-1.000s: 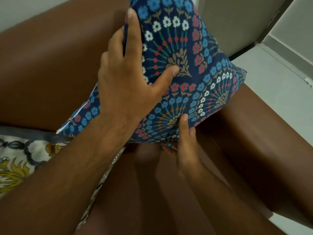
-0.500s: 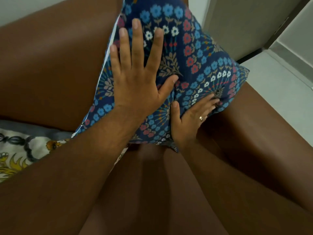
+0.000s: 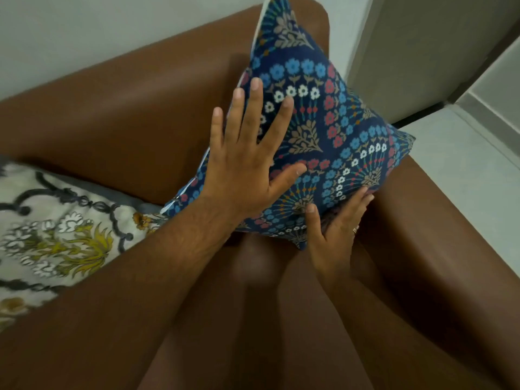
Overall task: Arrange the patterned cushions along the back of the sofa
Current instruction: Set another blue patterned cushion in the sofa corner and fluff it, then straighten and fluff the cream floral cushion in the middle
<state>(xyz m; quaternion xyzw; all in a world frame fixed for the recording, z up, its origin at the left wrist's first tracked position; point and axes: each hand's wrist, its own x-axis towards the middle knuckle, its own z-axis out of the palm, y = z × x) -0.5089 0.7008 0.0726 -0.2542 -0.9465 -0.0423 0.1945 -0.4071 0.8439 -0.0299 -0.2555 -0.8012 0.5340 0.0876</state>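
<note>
Brown sofa [image 3: 121, 122] against a pale wall [image 3: 84, 32]; left hand [image 3: 247, 167] spread flat and right hand [image 3: 334, 229] open on the blue cushion [image 3: 337, 130], white cushion [image 3: 56, 229] beside.

Home living room: brown leather sofa [image 3: 118, 114], patterned cushions [image 3: 332, 130], tiled floor [image 3: 464, 170].

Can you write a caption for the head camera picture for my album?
Two open hands, left hand and right hand, press a blue floral cushion into the brown sofa corner, beside a white cushion.
</note>
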